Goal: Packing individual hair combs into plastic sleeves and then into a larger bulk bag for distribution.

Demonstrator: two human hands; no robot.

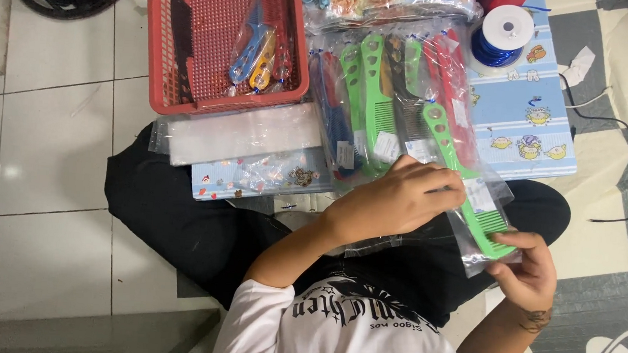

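Note:
I sit cross-legged on the floor with a green comb (pixel 468 187) in a clear plastic sleeve across my lap. My left hand (pixel 401 197) lies over the upper part of the sleeve, fingers curled on it. My right hand (pixel 528 272) pinches the sleeve's lower end by the comb's teeth. Just beyond my left hand lies a pile of bagged combs (pixel 386 93) in green, blue, red and black.
A red plastic basket (pixel 216 100) with bagged items stands at the upper left. A stack of clear plastic sleeves (pixel 243 131) lies beside it. A spool of blue wire (pixel 502 38) rests on a patterned blue cloth (pixel 531 133). Black cables (pixel 626 132) run at the right.

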